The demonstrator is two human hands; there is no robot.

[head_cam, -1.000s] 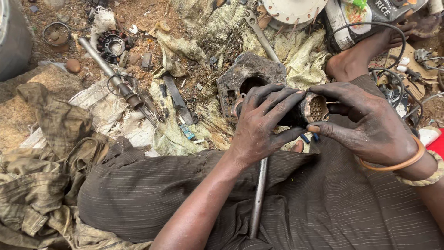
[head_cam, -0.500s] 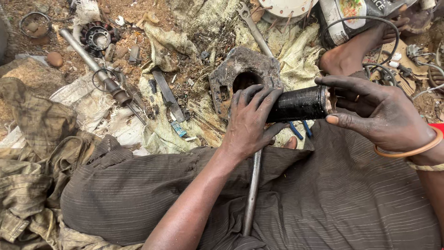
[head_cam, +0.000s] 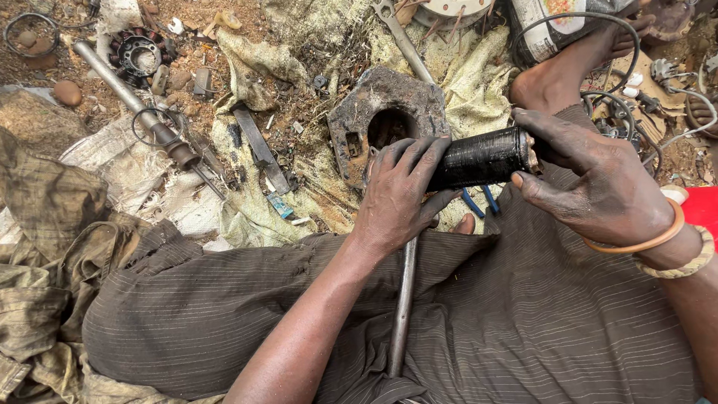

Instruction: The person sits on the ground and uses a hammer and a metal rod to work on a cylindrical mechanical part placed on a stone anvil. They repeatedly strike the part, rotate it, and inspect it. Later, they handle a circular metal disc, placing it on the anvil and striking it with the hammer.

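Note:
Both my hands hold a black ribbed cylinder (head_cam: 482,157) sideways above my lap. My left hand (head_cam: 400,196) wraps its left end from below and behind. My right hand (head_cam: 594,183), greasy and wearing bangles at the wrist, grips the right end with the thumb underneath. Just behind the cylinder lies a rusty metal housing (head_cam: 359,127) with a round hole in it. A long steel rod (head_cam: 404,299) rests on my lap under my left forearm.
Dirty cloth and sacking cover the ground. A shaft with a collar (head_cam: 142,120), a round stator ring (head_cam: 138,52), a flat bar (head_cam: 258,146), a wrench (head_cam: 400,37), loose wires (head_cam: 621,112) and a bare foot (head_cam: 553,75) lie around. Blue plier handles (head_cam: 479,202) poke out under the cylinder.
The cylinder has turned from end-on to lying sideways between my hands. My left hand slid to its left end, and the view has shifted slightly.

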